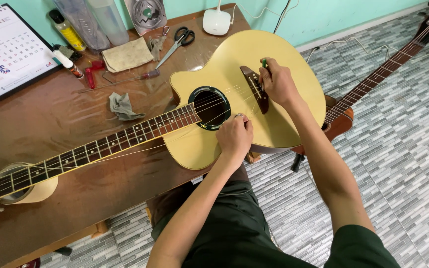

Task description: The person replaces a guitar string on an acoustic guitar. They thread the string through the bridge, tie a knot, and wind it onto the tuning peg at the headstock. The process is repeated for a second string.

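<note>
A pale yellow acoustic guitar (294,64) lies flat on a brown table (75,124), its neck (90,149) running left onto a roll of tape (38,191). My right hand (278,82) rests at the dark bridge (254,87), pinching a small green tool (263,63). My left hand (234,136) sits closed on the guitar's top beside the sound hole (210,106), gripping loose strings; a ring shows on one finger.
Scissors (177,42), a long screwdriver (120,82), cloths (126,53), a red tool (91,72), bottles (68,30) and a desk calendar (8,52) sit at the table's back. A second, brown guitar (373,82) leans at the right over the tiled floor.
</note>
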